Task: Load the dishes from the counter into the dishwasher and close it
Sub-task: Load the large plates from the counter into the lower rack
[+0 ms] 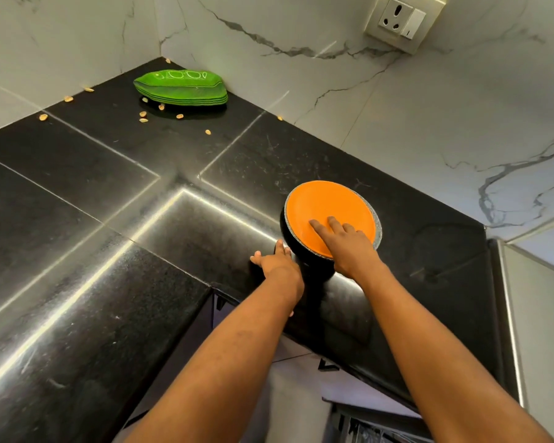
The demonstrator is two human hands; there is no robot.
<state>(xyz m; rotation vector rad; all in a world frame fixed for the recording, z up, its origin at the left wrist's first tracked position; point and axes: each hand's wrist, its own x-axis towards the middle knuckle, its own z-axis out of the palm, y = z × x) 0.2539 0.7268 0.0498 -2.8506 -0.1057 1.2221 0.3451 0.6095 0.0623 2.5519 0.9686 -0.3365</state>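
Observation:
An orange plate lies on top of a black bowl with a speckled grey rim, near the front edge of the black counter. My right hand rests flat on the orange plate with its fingers straight. My left hand touches the bowl's left side, fingers against its wall. A stack of green leaf-shaped plates sits in the far corner. The dishwasher rack shows at the bottom edge.
Small yellow-brown crumbs lie scattered on the counter around the green plates. Marble walls close off the back and right, with a socket at upper right. A steel-edged step ends the counter on the right.

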